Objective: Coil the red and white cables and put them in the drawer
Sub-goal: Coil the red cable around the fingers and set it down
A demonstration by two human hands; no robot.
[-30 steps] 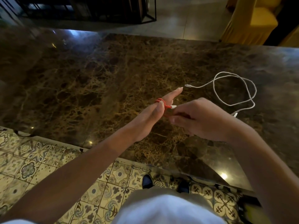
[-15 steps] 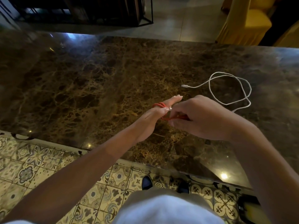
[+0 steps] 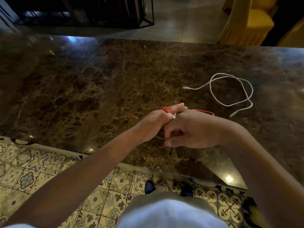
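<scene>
My left hand point(image 3: 153, 124) holds its fingers straight as a spool, the red cable point(image 3: 165, 111) looped round them, its plug pinned under my thumb. Just beside it my right hand point(image 3: 194, 130) pinches the loose strand in curled fingers; I should feed it taut, each turn lying snug. The white cable point(image 3: 227, 106) lies beyond my right hand, untouched.

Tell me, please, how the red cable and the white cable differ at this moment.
The red cable is wound in tight turns around the fingers of the left hand; the white cable lies in a wide, loose loop. Both hands hold the red cable, the right hand pinching a strand; the white cable rests untouched on the marble counter. Both are thin.
</scene>
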